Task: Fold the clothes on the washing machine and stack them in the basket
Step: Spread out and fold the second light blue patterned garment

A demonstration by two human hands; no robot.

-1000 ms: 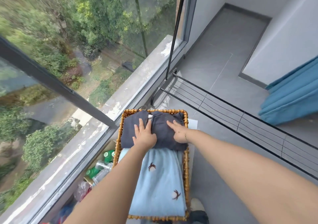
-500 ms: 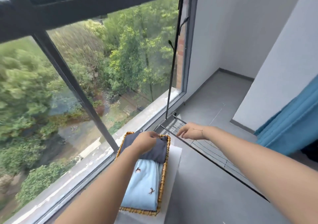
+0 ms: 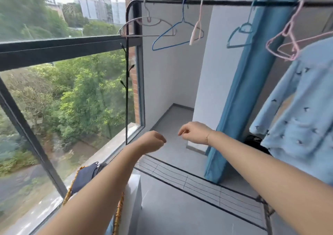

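Woven wicker basket [image 3: 73,189] bottom left by the window [image 3: 72,99], dark navy folded garment [image 3: 84,176] on top, left forearm covering most. Left hand [image 3: 153,142] and right hand [image 3: 193,133] raised mid-air, fingers loosely curled, holding nothing. Fuzzy light-blue garment [image 3: 302,112] hangs right; wire hangers [image 3: 173,34] on black rail [image 3: 225,2]; grey tile floor [image 3: 176,216].

The left forearm [image 3: 100,186] hides most of the basket [image 3: 119,215] and its dark garment [image 3: 84,177].
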